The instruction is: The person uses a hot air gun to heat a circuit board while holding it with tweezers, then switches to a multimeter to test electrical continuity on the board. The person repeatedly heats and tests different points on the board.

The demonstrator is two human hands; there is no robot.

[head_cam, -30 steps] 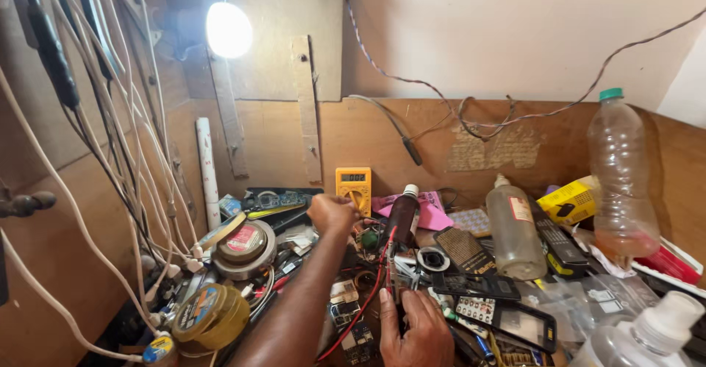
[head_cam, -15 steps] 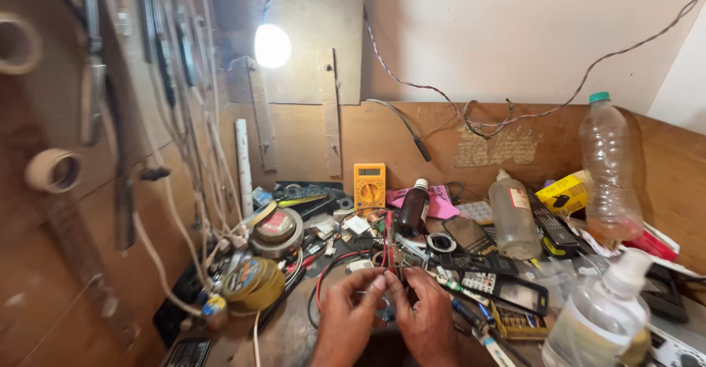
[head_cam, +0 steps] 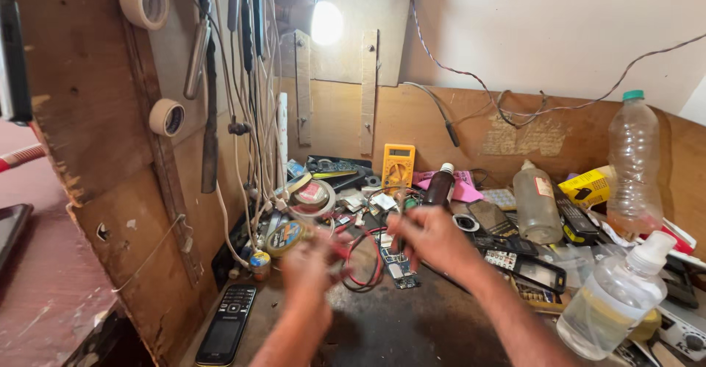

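Observation:
Both my hands hover, motion-blurred, over a cluttered wooden workbench [head_cam: 412, 330]. My left hand [head_cam: 309, 264] is curled by the end of a red lead [head_cam: 343, 252] and seems to grip it. My right hand [head_cam: 434, 238] is closed around a thin dark probe [head_cam: 401, 205] that sticks up from its fingers. Red and black wires [head_cam: 368, 260] loop between the two hands. A small blue circuit board [head_cam: 401, 270] lies just under them. Behind, a yellow multimeter [head_cam: 398, 163] leans against the back board.
A black handset [head_cam: 226, 324] lies front left. Tape rolls [head_cam: 312, 195] and cables crowd the left wall [head_cam: 95, 117]. Bottles stand at the right: a white-capped one [head_cam: 614, 302], a green-capped one [head_cam: 634, 162], a cloudy one [head_cam: 535, 205]. A lamp [head_cam: 326, 23] glows above.
My view swung left and drew back. My hands, close together over the wires half a second ago, have moved apart, the left one shifting left.

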